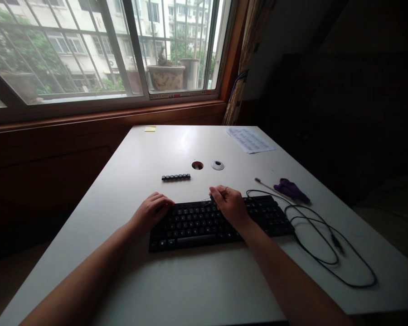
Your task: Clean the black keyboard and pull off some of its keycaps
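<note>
A black keyboard [204,222] lies flat near the front of a white table [177,290]. My left hand [152,210] rests on the keyboard's upper left corner with its fingers curled over the edge. My right hand [228,204] hovers over the top row of keys near the middle, its fingers pinched round a thin wire tool that I can barely make out. A short row of loose black keycaps [176,177] lies on the table just beyond the keyboard.
The keyboard's black cable [329,246] loops across the table at right. A purple cloth [290,189] and a thin stick [265,185] lie beyond it. A cable hole [197,165], its white cap [218,165], a printed sheet [250,139] and a yellow note [150,129] sit farther back by the window.
</note>
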Motion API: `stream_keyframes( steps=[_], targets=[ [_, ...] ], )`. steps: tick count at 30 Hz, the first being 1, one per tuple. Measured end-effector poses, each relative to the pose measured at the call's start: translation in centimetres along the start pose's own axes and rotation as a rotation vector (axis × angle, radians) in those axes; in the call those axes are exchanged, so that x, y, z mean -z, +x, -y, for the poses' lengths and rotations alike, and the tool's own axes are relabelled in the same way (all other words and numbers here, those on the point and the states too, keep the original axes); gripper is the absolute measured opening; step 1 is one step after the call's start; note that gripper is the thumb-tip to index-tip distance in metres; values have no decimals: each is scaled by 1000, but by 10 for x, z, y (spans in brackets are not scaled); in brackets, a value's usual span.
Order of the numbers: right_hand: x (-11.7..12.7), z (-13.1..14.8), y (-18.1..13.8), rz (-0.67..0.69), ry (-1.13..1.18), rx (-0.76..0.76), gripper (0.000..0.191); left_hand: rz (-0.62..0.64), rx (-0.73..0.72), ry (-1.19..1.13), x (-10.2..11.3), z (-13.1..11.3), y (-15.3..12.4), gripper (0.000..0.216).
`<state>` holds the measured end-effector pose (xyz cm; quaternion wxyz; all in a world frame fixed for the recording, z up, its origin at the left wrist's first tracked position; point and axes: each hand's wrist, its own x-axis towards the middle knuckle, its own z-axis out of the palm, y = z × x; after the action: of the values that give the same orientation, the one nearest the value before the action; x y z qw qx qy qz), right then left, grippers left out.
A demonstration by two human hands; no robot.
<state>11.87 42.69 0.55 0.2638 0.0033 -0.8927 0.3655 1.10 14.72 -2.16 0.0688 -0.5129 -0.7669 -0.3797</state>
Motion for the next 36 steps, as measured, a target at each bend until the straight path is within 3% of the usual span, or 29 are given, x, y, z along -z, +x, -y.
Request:
stream_keyframes(
  steps=[8, 19, 36],
  targets=[
    [-4, 2, -2, 39, -54, 53, 41, 2, 6, 1, 2, -1, 2, 17],
    [-12, 13, -7, 60, -315, 174, 40, 4, 5, 5, 2, -3, 2, 17],
    [-5, -5, 5, 113, 239, -224, 43, 13, -6, 9, 2, -1, 2, 17]
  ],
)
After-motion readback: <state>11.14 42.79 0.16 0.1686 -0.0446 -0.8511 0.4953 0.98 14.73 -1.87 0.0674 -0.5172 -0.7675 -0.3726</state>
